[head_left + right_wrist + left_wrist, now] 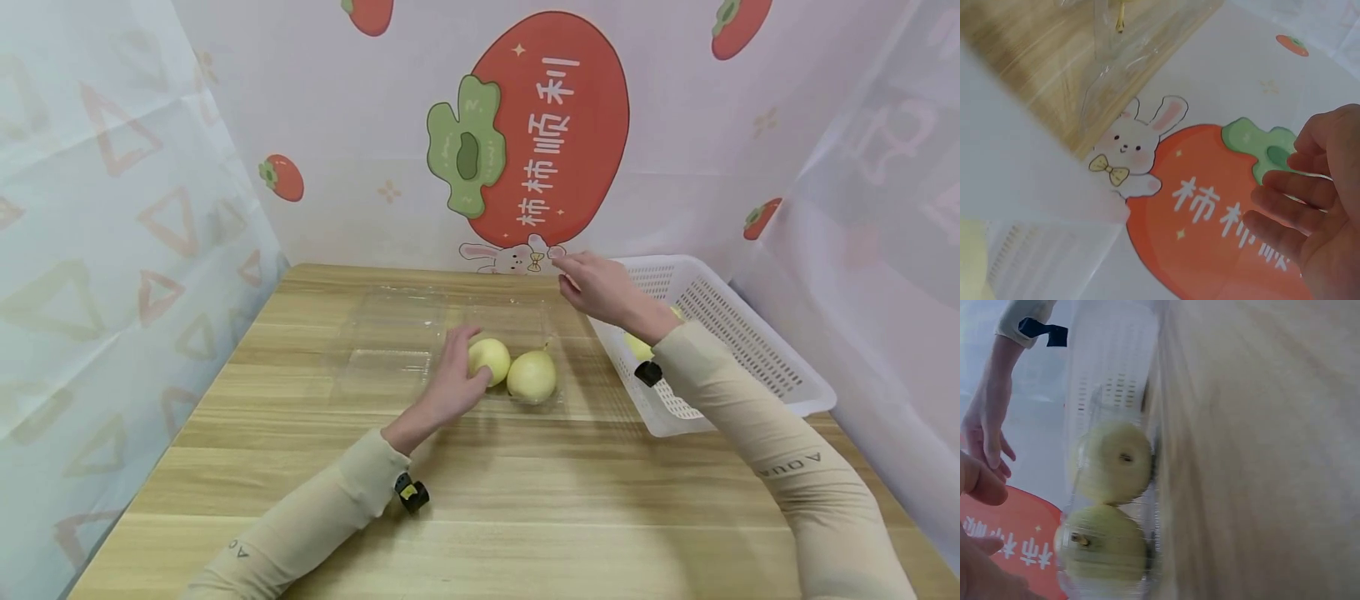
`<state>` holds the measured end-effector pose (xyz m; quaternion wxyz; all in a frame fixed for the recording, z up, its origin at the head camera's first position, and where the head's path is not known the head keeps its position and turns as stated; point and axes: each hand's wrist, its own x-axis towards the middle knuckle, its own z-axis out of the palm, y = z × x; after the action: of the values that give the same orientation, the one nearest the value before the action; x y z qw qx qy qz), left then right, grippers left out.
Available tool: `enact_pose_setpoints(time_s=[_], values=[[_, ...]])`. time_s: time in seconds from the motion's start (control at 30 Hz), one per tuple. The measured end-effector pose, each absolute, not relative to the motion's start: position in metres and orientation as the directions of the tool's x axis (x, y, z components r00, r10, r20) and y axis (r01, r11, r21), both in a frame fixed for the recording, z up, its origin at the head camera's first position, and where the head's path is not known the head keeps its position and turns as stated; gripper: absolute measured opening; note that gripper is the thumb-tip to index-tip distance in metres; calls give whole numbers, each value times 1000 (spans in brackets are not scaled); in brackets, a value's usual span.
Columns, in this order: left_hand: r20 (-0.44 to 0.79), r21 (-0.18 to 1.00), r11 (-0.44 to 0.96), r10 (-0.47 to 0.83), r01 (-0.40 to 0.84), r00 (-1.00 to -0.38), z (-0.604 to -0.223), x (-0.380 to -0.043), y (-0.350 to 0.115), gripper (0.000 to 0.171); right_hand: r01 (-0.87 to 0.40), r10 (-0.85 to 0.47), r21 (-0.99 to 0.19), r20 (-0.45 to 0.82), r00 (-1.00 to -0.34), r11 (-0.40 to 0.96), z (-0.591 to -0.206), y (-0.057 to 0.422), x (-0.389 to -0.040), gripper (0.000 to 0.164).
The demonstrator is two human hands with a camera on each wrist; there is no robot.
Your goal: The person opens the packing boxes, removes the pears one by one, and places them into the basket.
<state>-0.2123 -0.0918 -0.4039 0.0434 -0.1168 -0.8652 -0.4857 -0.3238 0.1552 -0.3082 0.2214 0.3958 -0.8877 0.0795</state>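
Note:
Two pale yellow pears sit side by side in a clear plastic box (504, 315), the left pear (491, 357) touching the right pear (532, 377). Its transparent lid (386, 367) lies folded out to the left. My left hand (453, 379) hovers at the left pear with thumb and fingers spread; in the left wrist view these fingers stand apart from the fruit. Over the near-left rim of a white basket (757, 350), my right hand (603, 289) is raised with nothing in it. Its fingers are loosely bent in the right wrist view.
Inside the basket lies a yellow pear (640, 346), partly hidden by my right forearm. The wooden table (480, 517) meets a printed backdrop (360, 208) at its far edge. Patterned sheets (112, 250) hang on both sides.

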Motion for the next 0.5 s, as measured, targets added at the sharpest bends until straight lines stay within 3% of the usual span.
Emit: enact_pose_setpoints(time_s=[0.27,0.5], values=[[197,645,679,295,350,-935,-386,-217,-89,63,-671,-617,16,409,-672,742,-306,184,-326,39],[242,445,738,447,507,-861,-374,-225,-88,55,-630,-588,-2,357,-726,777,-307,205,-328,48]])
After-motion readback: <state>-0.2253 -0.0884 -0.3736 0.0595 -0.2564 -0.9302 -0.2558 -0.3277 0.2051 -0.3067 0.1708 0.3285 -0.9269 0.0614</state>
